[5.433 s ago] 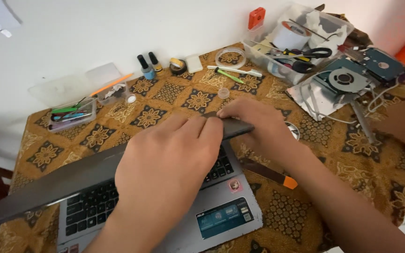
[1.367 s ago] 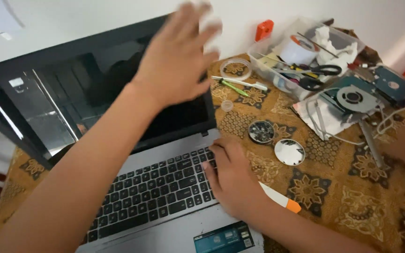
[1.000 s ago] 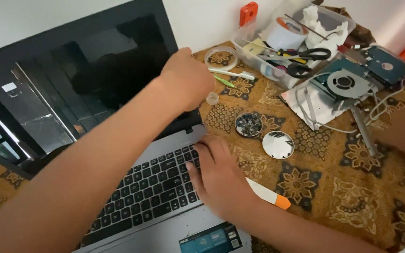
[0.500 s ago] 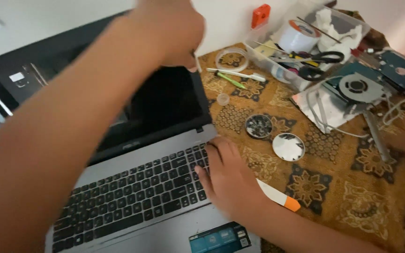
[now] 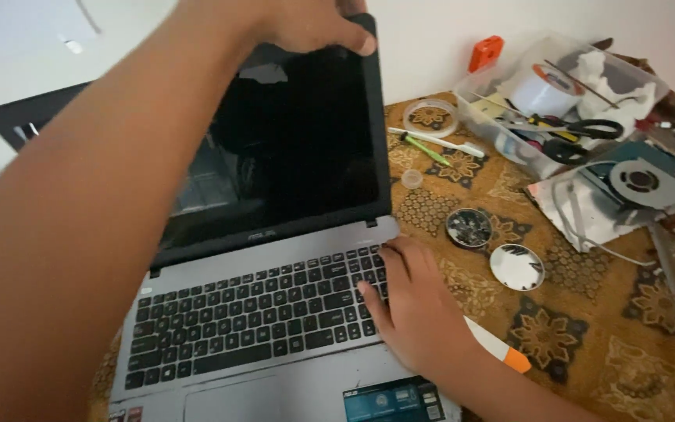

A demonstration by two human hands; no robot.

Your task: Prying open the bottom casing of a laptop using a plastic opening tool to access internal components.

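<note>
Now one laptop (image 5: pixel 275 258), two hands: left hand (image 5: pixel 306 23) gripping lid, right hand (image 5: pixel 416 305) on keyboard.

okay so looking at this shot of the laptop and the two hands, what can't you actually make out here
Head view only:
- Left hand: cut off by the top edge; its grip on the laptop lid is partly hidden.
- White-and-orange tool: mostly hidden under the right hand.
- Clear plastic box: contents too cluttered to tell apart.
- Small round dish: contents too small.

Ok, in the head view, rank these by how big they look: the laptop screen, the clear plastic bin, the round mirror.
1. laptop screen, though it is nearest the camera
2. clear plastic bin
3. round mirror
</note>
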